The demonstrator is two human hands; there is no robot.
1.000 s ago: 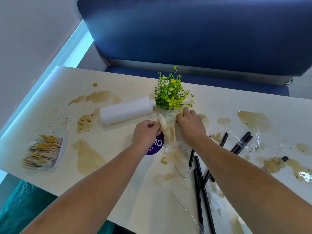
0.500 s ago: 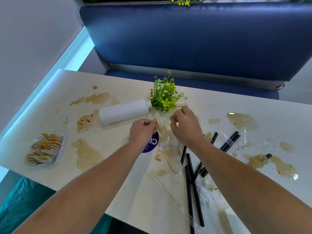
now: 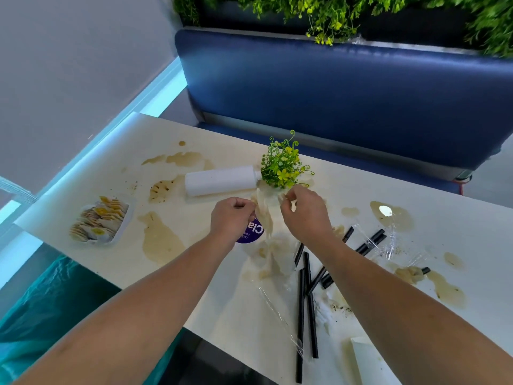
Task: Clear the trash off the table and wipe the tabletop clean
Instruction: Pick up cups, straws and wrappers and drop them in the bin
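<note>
Beside the vase (image 3: 219,180), the left hand (image 3: 231,215) and right hand (image 3: 304,215) now pinch the tissue (image 3: 262,213), raised off the table (image 3: 458,223): trash-clearing looks underway.

Dark blue padded bench (image 3: 347,93) runs along far edge of table (image 3: 458,218). Behind its backrest, a planter (image 3: 222,19) w/ green foliage (image 3: 347,12), some yellow blooms. Grey wall (image 3: 69,65) at left w/ cyan-lit strip (image 3: 163,90) at base. On table: white vase (image 3: 219,180) lying on its side near far edge, yellow-green flowers (image 3: 281,168) at its mouth; sachet tray (image 3: 100,220) by left edge.
</note>
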